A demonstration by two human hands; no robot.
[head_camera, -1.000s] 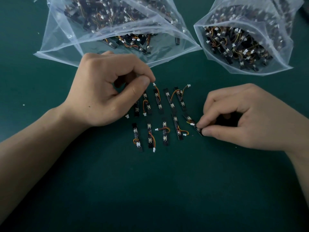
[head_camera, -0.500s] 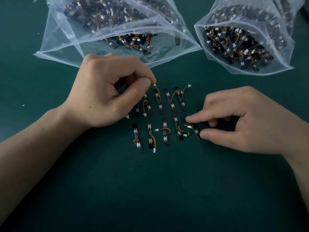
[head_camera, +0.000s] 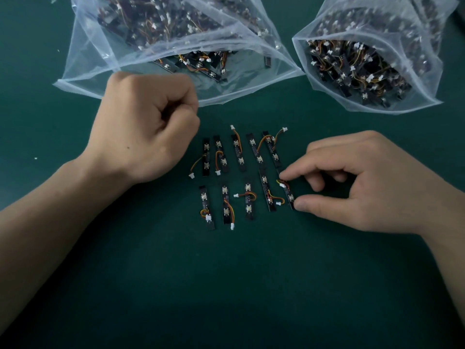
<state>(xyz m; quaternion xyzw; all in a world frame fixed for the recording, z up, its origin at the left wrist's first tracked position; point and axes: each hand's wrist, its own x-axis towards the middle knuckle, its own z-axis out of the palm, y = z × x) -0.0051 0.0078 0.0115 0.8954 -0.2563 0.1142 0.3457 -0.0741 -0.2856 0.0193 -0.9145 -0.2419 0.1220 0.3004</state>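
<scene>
Head view is directed down on a dark green mat. Small black strips with orange wires and white plugs are laid on it in two lines: five in the far row and five in the near row.

The rightmost strip of the near row is held by the right hand. The index fingertip is pressed on its far end and the thumb is set against its near end, so the strip is pinched along its length while it lies on the mat, a little tilted. The other fingers are loosely bent.

The left hand is placed just left of the far row. Its fingers are curled into a tight fist, and nothing is seen inside it.

At the far side two clear plastic bags filled with the same strips are seen, the left bag and the right bag.
</scene>
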